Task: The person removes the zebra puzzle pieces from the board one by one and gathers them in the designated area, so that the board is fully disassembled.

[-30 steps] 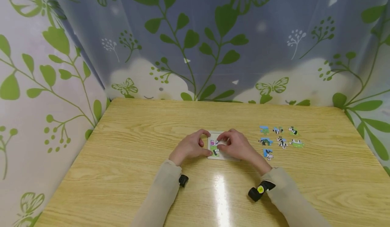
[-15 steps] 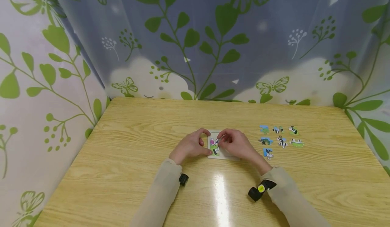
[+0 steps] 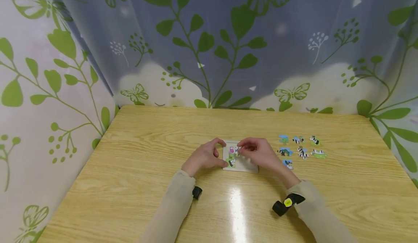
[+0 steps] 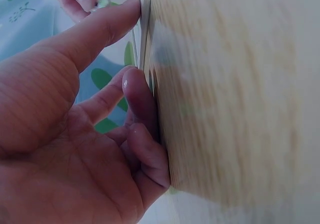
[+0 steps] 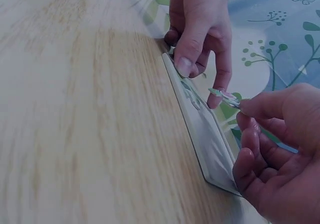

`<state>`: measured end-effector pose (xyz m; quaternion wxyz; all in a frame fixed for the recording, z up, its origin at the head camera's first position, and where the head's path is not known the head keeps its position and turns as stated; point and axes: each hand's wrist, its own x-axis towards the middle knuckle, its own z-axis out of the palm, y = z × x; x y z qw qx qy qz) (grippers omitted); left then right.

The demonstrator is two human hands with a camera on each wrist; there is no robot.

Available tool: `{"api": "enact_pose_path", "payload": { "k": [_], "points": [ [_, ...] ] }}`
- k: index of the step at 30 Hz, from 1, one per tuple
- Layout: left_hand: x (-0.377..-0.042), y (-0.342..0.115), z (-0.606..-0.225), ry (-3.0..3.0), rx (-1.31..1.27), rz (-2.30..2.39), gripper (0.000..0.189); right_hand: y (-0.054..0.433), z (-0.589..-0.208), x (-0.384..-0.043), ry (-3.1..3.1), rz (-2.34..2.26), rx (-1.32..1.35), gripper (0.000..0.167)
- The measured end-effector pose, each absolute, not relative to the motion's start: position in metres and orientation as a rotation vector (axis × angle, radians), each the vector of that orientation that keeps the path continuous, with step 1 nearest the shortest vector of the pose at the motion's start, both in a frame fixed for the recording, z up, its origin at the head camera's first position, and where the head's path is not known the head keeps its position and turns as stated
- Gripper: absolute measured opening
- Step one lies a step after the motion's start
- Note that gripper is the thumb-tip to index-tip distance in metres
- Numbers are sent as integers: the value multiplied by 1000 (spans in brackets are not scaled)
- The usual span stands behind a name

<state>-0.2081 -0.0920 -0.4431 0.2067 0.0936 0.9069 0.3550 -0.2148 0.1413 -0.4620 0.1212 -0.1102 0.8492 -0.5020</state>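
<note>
A small white puzzle tray (image 3: 247, 167) lies flat on the table. My left hand (image 3: 203, 158) holds its left side, with the thumb near the front corner and the index finger near the back. One puzzle piece (image 3: 231, 163), green with black and white, lies in the tray's front left corner. Over the tray, my right hand (image 3: 261, 154) pinches another puzzle piece (image 5: 226, 98) between thumb and fingertips. The right wrist view shows that piece lifted off the tray and tilted. Its picture has pink, white and green, partly covered by the fingers.
Several loose puzzle pieces (image 3: 302, 152) lie in rows on the wooden table (image 3: 147, 138), right of the tray. Some show black-and-white animals, others blue and green. A leaf-patterned curtain (image 3: 209, 47) hangs behind the table's back edge.
My right hand has lifted the pinched puzzle piece off the tray and shifted slightly right, uncovering more of the tray. My left hand keeps its place at the tray's left side.
</note>
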Motion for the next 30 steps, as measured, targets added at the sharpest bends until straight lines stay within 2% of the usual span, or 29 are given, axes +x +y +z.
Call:
{"api": "enact_pose_path", "payload": {
  "k": [18, 30],
  "points": [
    [-207, -100, -445, 2477, 374, 1005, 63, 215, -444, -191, 2537, -1512, -345, 23],
    [-198, -103, -439, 2478, 395, 1129, 45, 264, -441, -176, 2635, -1442, -254, 26]
  ]
}}
